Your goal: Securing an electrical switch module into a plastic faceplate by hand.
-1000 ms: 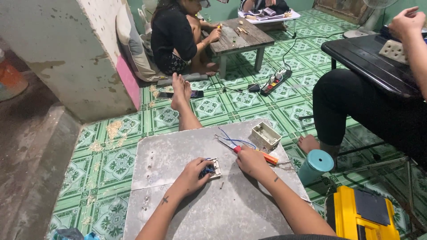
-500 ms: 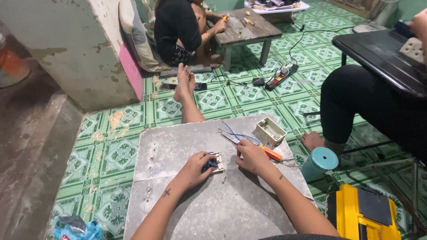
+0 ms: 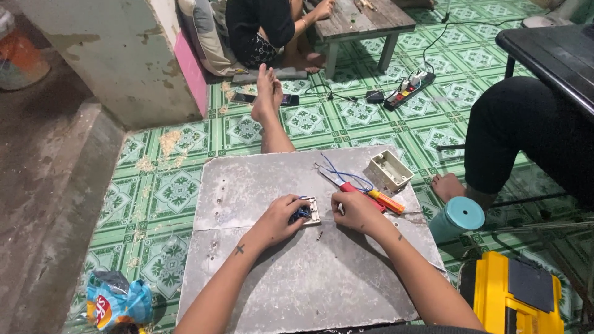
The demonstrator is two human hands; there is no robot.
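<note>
I take the grey board (image 3: 309, 272) as my landmark: a flat, scuffed slab of dull sheet, roughly square, lying low over a green patterned tile floor (image 3: 179, 192). Beyond its far edge my leg stretches out, foot (image 3: 267, 93) up, and past that another person sits at a low wooden table (image 3: 365, 18). Off the board's right edge a second person's dark-clothed leg (image 3: 526, 136) comes down beside a teal cylinder (image 3: 458, 218), and at the near right corner sits a yellow and black tool case (image 3: 513, 297), hard plastic. Off the near left corner lies a crumpled snack bag (image 3: 117, 303).

On the board's far right stands an open cream wall box (image 3: 388, 171), rectangular and hollow, with thin blue wires (image 3: 337, 173) curling beside it. A screwdriver (image 3: 371, 195) with a red and orange handle lies slanting just beside the box.

Near the board's middle is the switch plate (image 3: 307, 210), small, pale, squarish, with dark blue parts on its back. My left hand (image 3: 278, 219) curls over its left side, fingers closed around it. My right hand (image 3: 352, 210) rests just to the plate's right, fingers bunched together, pinching something I cannot make out. The left is the nearer hand; the plate lies between both. One loose screw (image 3: 319, 235) sits just nearer me than the plate.
</note>
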